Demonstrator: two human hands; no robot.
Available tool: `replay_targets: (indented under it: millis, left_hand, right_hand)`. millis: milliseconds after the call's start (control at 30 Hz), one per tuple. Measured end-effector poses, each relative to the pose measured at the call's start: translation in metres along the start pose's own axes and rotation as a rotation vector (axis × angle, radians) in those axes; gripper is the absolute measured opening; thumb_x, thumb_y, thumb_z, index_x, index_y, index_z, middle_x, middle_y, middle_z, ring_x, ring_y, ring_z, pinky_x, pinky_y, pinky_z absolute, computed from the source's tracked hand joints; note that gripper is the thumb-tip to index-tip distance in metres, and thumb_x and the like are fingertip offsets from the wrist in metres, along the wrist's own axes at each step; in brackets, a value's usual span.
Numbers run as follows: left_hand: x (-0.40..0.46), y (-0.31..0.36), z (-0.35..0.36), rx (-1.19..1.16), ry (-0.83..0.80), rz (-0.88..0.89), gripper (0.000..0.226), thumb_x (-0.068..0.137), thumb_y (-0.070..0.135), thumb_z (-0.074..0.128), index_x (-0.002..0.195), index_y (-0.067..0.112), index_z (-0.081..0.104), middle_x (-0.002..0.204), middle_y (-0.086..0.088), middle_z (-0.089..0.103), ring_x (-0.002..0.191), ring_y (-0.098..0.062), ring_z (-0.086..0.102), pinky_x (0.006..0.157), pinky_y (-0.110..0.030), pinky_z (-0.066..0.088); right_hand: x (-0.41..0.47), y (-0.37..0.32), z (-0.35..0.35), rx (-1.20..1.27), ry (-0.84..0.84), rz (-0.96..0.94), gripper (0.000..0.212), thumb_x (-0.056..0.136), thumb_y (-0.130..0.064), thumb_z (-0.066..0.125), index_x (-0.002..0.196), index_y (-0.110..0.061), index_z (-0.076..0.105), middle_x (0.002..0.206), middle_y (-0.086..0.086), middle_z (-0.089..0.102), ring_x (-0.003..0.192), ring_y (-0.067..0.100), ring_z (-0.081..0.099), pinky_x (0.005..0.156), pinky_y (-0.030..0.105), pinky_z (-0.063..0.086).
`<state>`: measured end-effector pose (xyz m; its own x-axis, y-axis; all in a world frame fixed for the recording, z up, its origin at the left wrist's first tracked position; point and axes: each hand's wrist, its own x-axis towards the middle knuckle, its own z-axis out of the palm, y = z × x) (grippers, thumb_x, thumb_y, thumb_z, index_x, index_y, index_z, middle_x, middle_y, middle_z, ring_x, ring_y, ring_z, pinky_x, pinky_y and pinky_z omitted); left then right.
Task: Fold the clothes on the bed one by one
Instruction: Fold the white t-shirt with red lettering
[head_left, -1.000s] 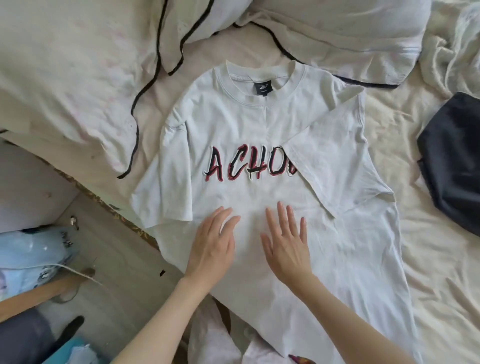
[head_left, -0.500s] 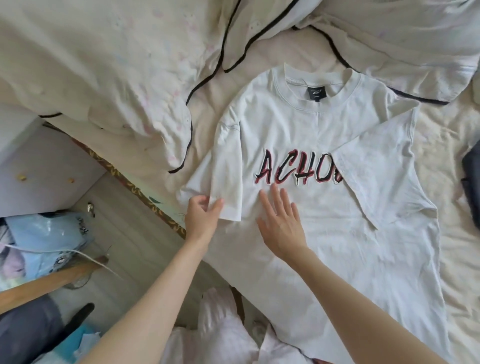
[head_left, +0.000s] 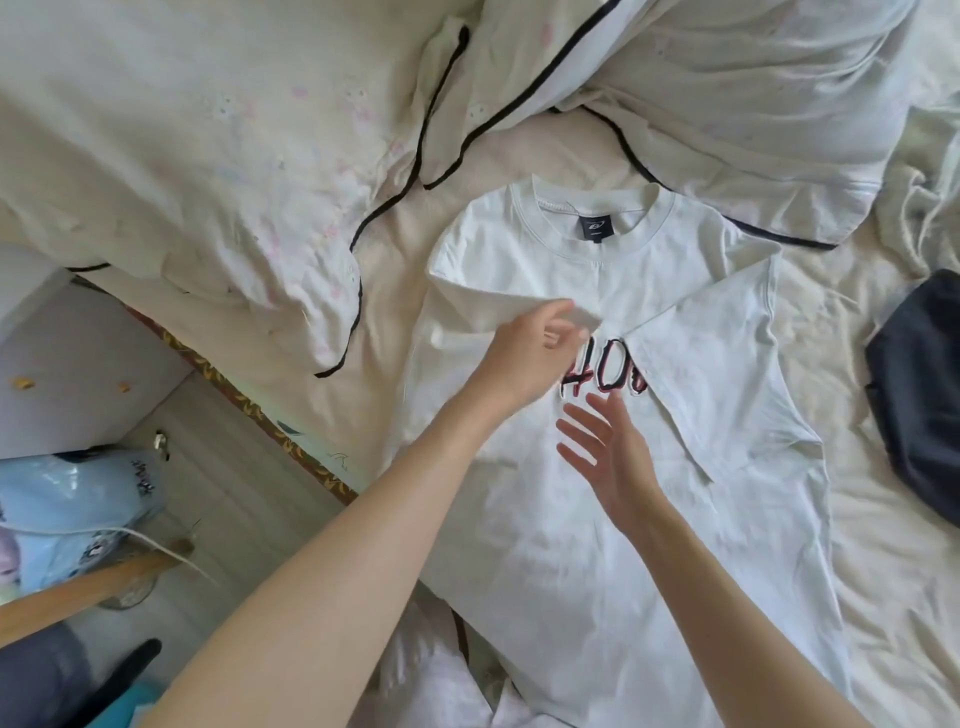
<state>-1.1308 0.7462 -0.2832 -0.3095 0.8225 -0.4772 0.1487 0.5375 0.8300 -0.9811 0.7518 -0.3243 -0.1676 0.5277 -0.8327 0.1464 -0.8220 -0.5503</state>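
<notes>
A white T-shirt (head_left: 597, 545) with red and black lettering lies face up on the bed, neck toward the pillows. Its right sleeve (head_left: 727, 353) is folded inward over the chest. My left hand (head_left: 524, 358) pinches the hem of the left sleeve (head_left: 493, 306) and holds it over the lettering, covering the first letters. My right hand (head_left: 608, 457) hovers open just below the lettering, fingers spread, slightly above the fabric.
A dark garment (head_left: 919, 395) lies at the right edge of the bed. A duvet with black piping (head_left: 208, 182) and pillows (head_left: 727, 104) crowd the far side. The bed's left edge (head_left: 291, 441) drops to a floor holding a blue bag (head_left: 72, 499).
My left hand took the left sleeve's hem and carried it inward across the chest. My right hand lifted off the shirt and drew back a little.
</notes>
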Motion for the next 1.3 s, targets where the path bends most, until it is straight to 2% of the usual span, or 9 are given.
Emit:
replay_targets:
  millis: [267, 400, 533, 633, 767, 933, 1067, 1200, 1300]
  left_hand:
    - [-0.061, -0.111, -0.024, 0.154, 0.543, -0.187, 0.027, 0.096, 0.014, 0.05, 0.122, 0.012, 0.053, 0.109, 0.006, 0.046, 0.11, -0.017, 0.048, 0.088, -0.022, 0.036]
    - [-0.063, -0.135, -0.031, 0.018, 0.482, -0.299, 0.021, 0.093, 0.024, 0.056, 0.112, 0.016, 0.051, 0.105, 0.001, 0.046, 0.093, -0.014, 0.051, 0.079, -0.019, 0.039]
    - [-0.06, -0.144, -0.032, -0.013, 0.475, -0.295, 0.015, 0.092, 0.022, 0.058, 0.103, 0.022, 0.049, 0.096, 0.005, 0.048, 0.08, -0.002, 0.048, 0.064, -0.004, 0.038]
    - [-0.061, -0.15, -0.037, -0.015, 0.448, -0.309, 0.008, 0.094, 0.021, 0.055, 0.1, 0.021, 0.051, 0.09, 0.01, 0.053, 0.078, 0.001, 0.049, 0.063, -0.003, 0.038]
    - [-0.07, -0.16, -0.045, -0.031, 0.432, -0.252, 0.002, 0.096, 0.019, 0.052, 0.098, 0.021, 0.052, 0.083, 0.011, 0.055, 0.076, 0.0, 0.052, 0.062, -0.005, 0.039]
    - [-0.071, -0.168, -0.048, -0.033, 0.417, -0.222, 0.005, 0.098, 0.018, 0.047, 0.102, 0.019, 0.051, 0.083, 0.014, 0.053, 0.076, 0.0, 0.051, 0.062, -0.012, 0.038]
    - [-0.074, -0.173, -0.045, -0.175, 0.325, -0.304, 0.024, 0.095, 0.037, 0.051, 0.112, 0.02, 0.047, 0.093, 0.011, 0.057, 0.084, -0.002, 0.056, 0.064, -0.011, 0.042]
    - [-0.081, -0.175, -0.04, -0.144, 0.347, -0.29, 0.03, 0.094, 0.028, 0.054, 0.07, 0.019, 0.039, 0.062, 0.005, 0.037, 0.055, -0.008, 0.037, 0.051, -0.015, 0.033]
    - [-0.08, -0.177, -0.042, -0.17, 0.393, -0.28, 0.041, 0.094, 0.02, 0.056, 0.061, 0.02, 0.032, 0.056, 0.007, 0.027, 0.048, -0.008, 0.032, 0.047, -0.017, 0.027]
  right_hand:
    - [0.031, -0.019, 0.024, -0.922, 0.25, -0.63, 0.035, 0.092, -0.032, 0.058, 0.121, -0.011, 0.057, 0.115, 0.007, 0.058, 0.112, 0.024, 0.051, 0.092, 0.033, 0.037]
    - [0.054, -0.047, 0.083, -1.324, 0.082, -1.003, 0.046, 0.088, -0.046, 0.059, 0.122, -0.013, 0.059, 0.123, 0.007, 0.056, 0.118, 0.028, 0.047, 0.096, 0.042, 0.032]
    - [0.074, -0.073, 0.146, -1.706, -0.012, -0.877, 0.052, 0.091, -0.057, 0.045, 0.106, -0.011, 0.061, 0.105, 0.005, 0.061, 0.106, 0.027, 0.052, 0.088, 0.036, 0.035]
    - [0.084, -0.086, 0.168, -1.382, -0.123, -0.676, 0.046, 0.094, -0.038, 0.048, 0.057, -0.014, 0.036, 0.058, 0.001, 0.038, 0.061, 0.02, 0.043, 0.048, 0.025, 0.028]
    - [0.098, -0.104, 0.181, -0.846, -0.178, -0.492, 0.037, 0.093, -0.025, 0.055, 0.063, -0.015, 0.035, 0.059, -0.002, 0.026, 0.049, 0.009, 0.024, 0.041, 0.02, 0.018]
    - [0.117, -0.097, 0.196, -0.925, -0.186, -0.431, 0.023, 0.091, -0.028, 0.059, 0.073, -0.015, 0.054, 0.067, -0.004, 0.043, 0.065, 0.013, 0.043, 0.058, 0.023, 0.034]
    - [0.109, -0.083, 0.187, -1.194, 0.044, -0.758, 0.037, 0.096, -0.034, 0.051, 0.126, -0.013, 0.054, 0.12, 0.002, 0.055, 0.111, 0.019, 0.05, 0.094, 0.033, 0.04]
    - [0.076, -0.031, 0.146, -1.321, 0.143, -1.175, 0.04, 0.095, -0.028, 0.042, 0.128, -0.007, 0.052, 0.134, 0.014, 0.051, 0.124, 0.032, 0.046, 0.1, 0.045, 0.036]
    - [0.076, 0.002, 0.126, -1.602, -0.08, -1.124, 0.05, 0.095, -0.032, 0.042, 0.14, -0.011, 0.043, 0.149, 0.014, 0.037, 0.139, 0.033, 0.031, 0.111, 0.054, 0.021]
